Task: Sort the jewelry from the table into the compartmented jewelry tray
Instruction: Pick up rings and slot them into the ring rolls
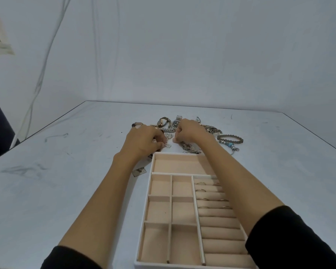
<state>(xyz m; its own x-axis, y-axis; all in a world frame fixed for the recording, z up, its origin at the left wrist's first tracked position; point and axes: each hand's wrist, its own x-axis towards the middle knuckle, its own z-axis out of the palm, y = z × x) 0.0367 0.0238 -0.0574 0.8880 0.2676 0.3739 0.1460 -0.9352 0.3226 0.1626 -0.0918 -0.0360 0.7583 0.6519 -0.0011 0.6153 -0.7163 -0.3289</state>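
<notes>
**Both hands at the pile, the tray just behind them**

Starting at the left, our left hand (144,140) lies on the table (66,181) at the pile's near-left edge. Its grip is closed to a pinch: fingertips and thumb meet on a small silver piece (168,146) that sticks out toward the right. That piece sits just beyond the far-left corner of the jewelry tray (153,164), so we judge the coming move to be a short pull back toward us, into the long far compartment or one of the small square ones below it.

Next, our right hand (188,133) hovers over the middle of the pile, fingers curled under and thumb pointing down. We cannot tell whether that grip holds anything. A tangle of silver pieces (188,147) lies just under it, touching the tray's far rim.

Farther right, watches (176,123) and a beaded bracelet (230,138) wait unsorted on the table. Several rings (201,183) already sit in the tray's right-hand rolls.
</notes>
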